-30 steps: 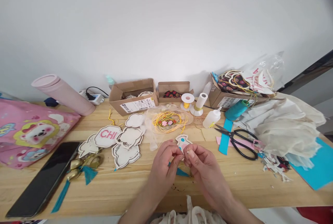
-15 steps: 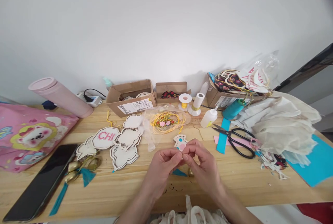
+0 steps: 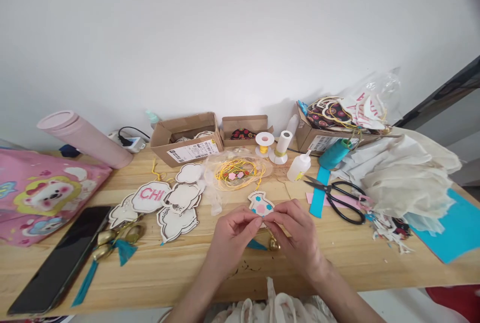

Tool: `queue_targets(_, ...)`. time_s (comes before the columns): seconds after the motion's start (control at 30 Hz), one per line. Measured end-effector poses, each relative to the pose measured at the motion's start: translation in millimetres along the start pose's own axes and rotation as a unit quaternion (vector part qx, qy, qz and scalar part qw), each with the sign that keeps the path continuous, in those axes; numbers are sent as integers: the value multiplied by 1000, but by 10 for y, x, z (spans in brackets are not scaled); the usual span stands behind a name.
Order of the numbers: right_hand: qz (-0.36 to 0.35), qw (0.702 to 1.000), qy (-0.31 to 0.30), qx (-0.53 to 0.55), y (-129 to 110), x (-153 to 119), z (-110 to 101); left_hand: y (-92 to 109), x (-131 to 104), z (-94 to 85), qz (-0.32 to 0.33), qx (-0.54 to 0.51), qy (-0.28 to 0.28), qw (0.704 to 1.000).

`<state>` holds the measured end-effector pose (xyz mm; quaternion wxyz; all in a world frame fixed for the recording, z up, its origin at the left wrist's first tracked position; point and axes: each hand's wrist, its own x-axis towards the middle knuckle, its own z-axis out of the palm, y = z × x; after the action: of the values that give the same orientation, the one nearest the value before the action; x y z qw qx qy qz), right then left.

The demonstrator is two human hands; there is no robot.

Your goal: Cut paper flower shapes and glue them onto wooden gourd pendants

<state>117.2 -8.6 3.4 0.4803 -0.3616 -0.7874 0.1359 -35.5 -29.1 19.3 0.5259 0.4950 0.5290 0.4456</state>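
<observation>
My left hand (image 3: pixel 234 233) and my right hand (image 3: pixel 296 233) meet tip to tip at the lower edge of a white bag-shaped ornament (image 3: pixel 258 199). Blue and pink flower shapes sit on its face, and a yellow cord runs up from its top. Fingers and thumb are pinched together on both hands. Whatever lies between the fingertips is too small or too hidden to make out. Just below, partly behind my hands, are a teal tassel (image 3: pixel 257 245) and a gold bell (image 3: pixel 275 244).
Scissors (image 3: pixel 343 195) lie on a blue strip at right, near a glue bottle (image 3: pixel 299 167) and a teal thread cone (image 3: pixel 335 154). White cloud-shaped plaques (image 3: pixel 176 228), gold bells (image 3: pixel 105 243) and a phone (image 3: pixel 58 260) are at left. Cardboard boxes (image 3: pixel 187 150) line the wall.
My hands have shifted slightly down relative to the ornament and spread a little, so more of its flowers show. The fingertips stay pinched. The whole view has tilted slightly.
</observation>
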Motion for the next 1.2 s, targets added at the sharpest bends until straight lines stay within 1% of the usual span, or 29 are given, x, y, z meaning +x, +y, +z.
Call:
queue_targets(0.17, 34, 999, 6, 24, -9, 75, 39, 30, 18, -49, 76, 134, -13, 988)
queue_targets(0.23, 63, 997, 11, 52, -18, 86, 67, 31, 26, -45, 91, 158, 1, 983)
queue_targets(0.3, 117, 988, 16, 101, -30, 85, 97, 26, 38, -25, 92, 151, 12, 984)
queue_targets(0.37, 191, 966, 13, 172, -39, 79, 125, 19, 52, 1, 79, 113, 11, 990)
queue_targets(0.47, 283, 909, 3, 307, -44, 72, 156, 18, 71, 37, 49, 37, -3, 998)
queue_targets(0.57, 333, 852, -2, 403, -46, 75, 173, 30, 81, 47, 36, 1, -5, 999)
queue_targets(0.63, 351, 833, -4, 427, -45, 79, 175, 37, 83, 37, 37, 0, 1, 999)
queue_targets(0.67, 355, 830, -6, 430, -42, 80, 172, 38, 83, 28, 40, 6, 3, 999)
queue_targets(0.73, 351, 835, -14, 423, -28, 81, 161, 37, 81, 9, 45, 24, 3, 999)
queue_targets(0.87, 328, 867, -32, 374, 11, 87, 122, 38, 64, -7, 57, 72, -7, 996)
queue_targets(0.93, 321, 876, -33, 357, 14, 92, 103, 44, 50, 5, 66, 96, -8, 993)
queue_targets(1.03, 320, 878, -27, 355, -26, 84, 93, 53, 37, 39, 78, 119, -2, 990)
queue_targets(1.13, 315, 879, -35, 356, -105, 52, 109, 59, 40, 68, 84, 122, 6, 989)
queue_targets(1.2, 322, 870, -34, 371, -160, 33, 124, 62, 43, 73, 86, 118, 14, 989)
